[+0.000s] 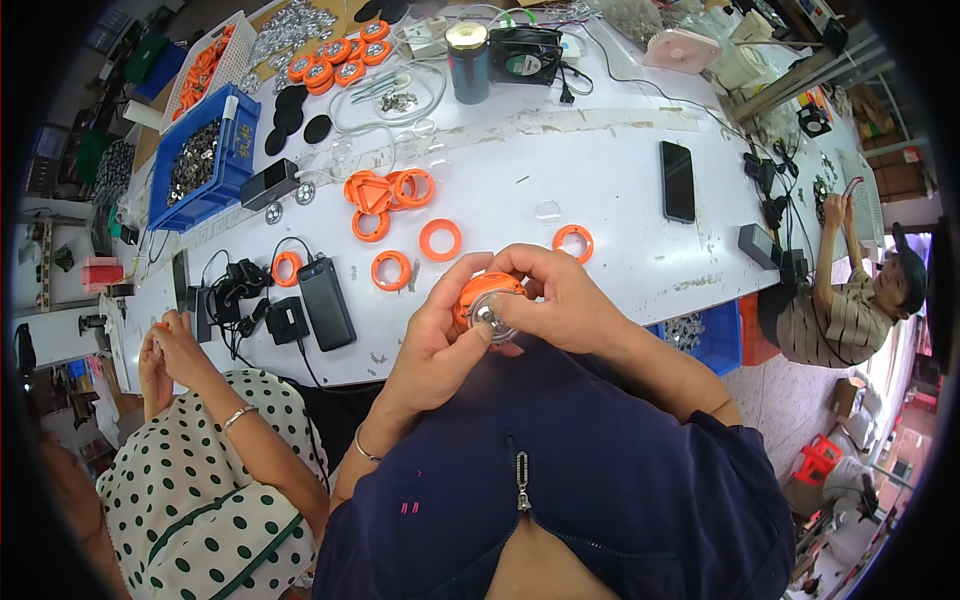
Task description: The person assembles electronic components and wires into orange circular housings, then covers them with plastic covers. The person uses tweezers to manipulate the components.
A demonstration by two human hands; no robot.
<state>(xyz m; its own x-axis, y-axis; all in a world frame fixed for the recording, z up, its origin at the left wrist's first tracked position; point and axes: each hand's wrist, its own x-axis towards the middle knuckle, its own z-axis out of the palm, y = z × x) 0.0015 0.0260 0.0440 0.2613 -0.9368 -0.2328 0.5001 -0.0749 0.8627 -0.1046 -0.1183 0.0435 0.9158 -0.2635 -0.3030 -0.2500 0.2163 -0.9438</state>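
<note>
Both of my hands hold one small round orange part (478,290) close to my chest, above the near edge of the white table (600,180). A clear disc with a shiny metal centre (487,317) sits on its face. My left hand (437,335) cups the part from below, thumb against the disc. My right hand (552,297) wraps over the top, fingers curled on its rim. Several loose orange rings (440,239) lie on the table just beyond my hands.
A black power bank (326,302) and tangled chargers (245,290) lie at left. A blue bin of metal pieces (200,160) stands far left, a phone (677,181) at right. A person in a dotted top (190,470) works beside me; another sits at right (850,310).
</note>
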